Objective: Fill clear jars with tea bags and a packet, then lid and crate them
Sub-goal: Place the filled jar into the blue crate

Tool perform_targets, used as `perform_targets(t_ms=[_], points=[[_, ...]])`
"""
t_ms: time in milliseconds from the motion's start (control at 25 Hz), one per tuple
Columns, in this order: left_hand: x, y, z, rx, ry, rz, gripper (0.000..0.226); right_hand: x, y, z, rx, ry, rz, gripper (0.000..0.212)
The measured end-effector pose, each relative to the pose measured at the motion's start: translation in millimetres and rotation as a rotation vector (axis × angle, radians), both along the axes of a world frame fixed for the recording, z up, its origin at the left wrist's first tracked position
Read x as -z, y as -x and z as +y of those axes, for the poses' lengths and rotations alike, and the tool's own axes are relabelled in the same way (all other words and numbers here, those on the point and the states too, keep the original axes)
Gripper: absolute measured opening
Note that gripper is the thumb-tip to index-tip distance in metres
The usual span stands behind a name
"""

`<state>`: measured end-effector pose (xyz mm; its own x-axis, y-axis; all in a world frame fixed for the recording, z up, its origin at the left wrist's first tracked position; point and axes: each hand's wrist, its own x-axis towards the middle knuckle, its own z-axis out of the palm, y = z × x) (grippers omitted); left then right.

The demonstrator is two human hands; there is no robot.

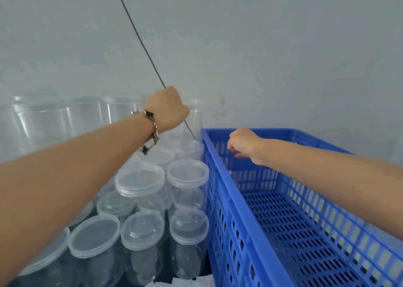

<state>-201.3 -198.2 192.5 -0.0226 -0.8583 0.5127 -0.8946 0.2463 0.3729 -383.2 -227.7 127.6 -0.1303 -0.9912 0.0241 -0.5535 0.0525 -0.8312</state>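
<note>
Blue crate [305,232] sits on the right w/ its floor bare, so no jars are packed yet. Left of it stand lots of lidded jars [187,190], all see-through & w/ no tea bags that I can see inside. Behind them are tall jars w/o lids [43,121]. Left hand [166,110] is curled on top of a tall jar [196,121] by the wall, gripping it. Right hand [245,145] hangs over the crate's far end, fingers bent down; can't tell if it holds a thing. Filling, lidding & crating all look left to do.
</note>
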Motion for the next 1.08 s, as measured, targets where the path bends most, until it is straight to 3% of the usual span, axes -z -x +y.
perform_targets(t_ms=[120,280,400,520,680,800,960,1080], points=[[22.2,-1.4,-2.7,-0.073,-0.194,0.143,0.025,-24.8,-28.4,3.8,-0.068,0.071,-0.013,0.036],[43.7,8.3,-11.6,-0.023,-0.324,0.306,0.061,-30.2,-60.9,10.1,-0.211,0.032,-0.033,0.039],[40.4,5.6,-4.0,-0.031,-0.260,0.514,0.076,-43.0,-71.2,23.8,-0.210,0.107,-0.082,0.048],[36.0,-9.1,23.5,0.003,-0.129,0.570,0.091,-51.5,-65.8,67.4,-0.218,0.195,-0.157,0.060],[34.9,-27.3,93.4,0.025,-0.013,0.622,0.096,-54.0,-59.6,147.6,-0.342,0.231,-0.211,0.055],[51.9,-42.9,150.3,0.017,0.029,0.467,0.100,-57.2,-61.7,198.4,-0.335,0.192,-0.213,0.039],[93.7,-59.6,229.5,0.016,0.165,0.026,0.106,-61.7,-83.6,248.6,-0.454,-0.028,0.282,0.085],[124.5,-71.8,273.3,-0.014,0.155,-0.046,0.103,-40.2,-108.6,281.8,-0.444,0.026,0.626,0.102]])
